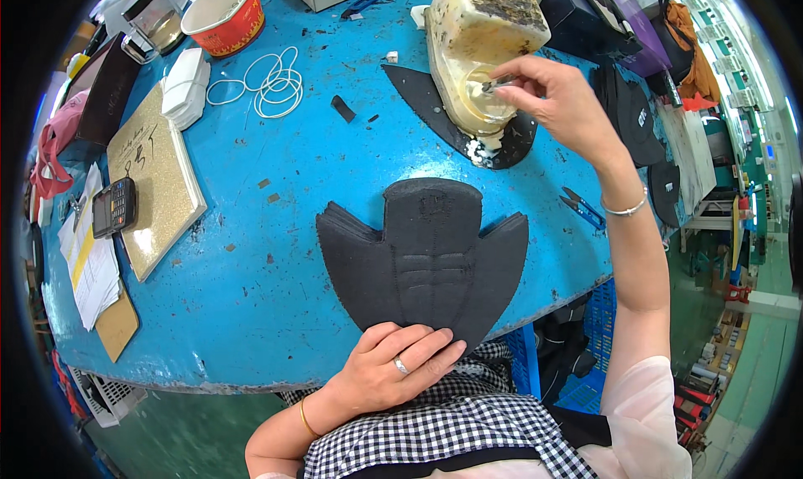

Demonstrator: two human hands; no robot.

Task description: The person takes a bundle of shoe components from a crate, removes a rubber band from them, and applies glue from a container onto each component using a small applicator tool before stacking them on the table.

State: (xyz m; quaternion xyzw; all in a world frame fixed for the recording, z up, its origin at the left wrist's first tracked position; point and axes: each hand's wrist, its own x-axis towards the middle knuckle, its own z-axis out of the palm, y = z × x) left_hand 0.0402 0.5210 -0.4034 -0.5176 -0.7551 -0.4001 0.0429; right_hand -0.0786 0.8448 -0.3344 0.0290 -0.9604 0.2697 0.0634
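Observation:
My left hand [397, 366] lies with flat fingers across the near end of a stack of black shoe-upper pieces [435, 266]. The pieces are winged, with stitched lines down the middle of the top one. My right hand [552, 98] pinches a short, dark brush-like tool [493, 84], mostly hidden by the fingers. Its lower end is at the round cup of a cream-coloured glue pot [456, 69], where pale paste [483, 151] is smeared over the front. A black sole-shaped sheet [418, 94] lies under the pot.
Blue snips [584, 210] lie right of the stack. A red paper bowl [224, 19], coiled white cord [272, 86], gold folder [159, 178] and black handheld device [114, 207] are at left. Dark pieces [627, 115] lie at right. The table's near edge [251, 387] curves before my lap.

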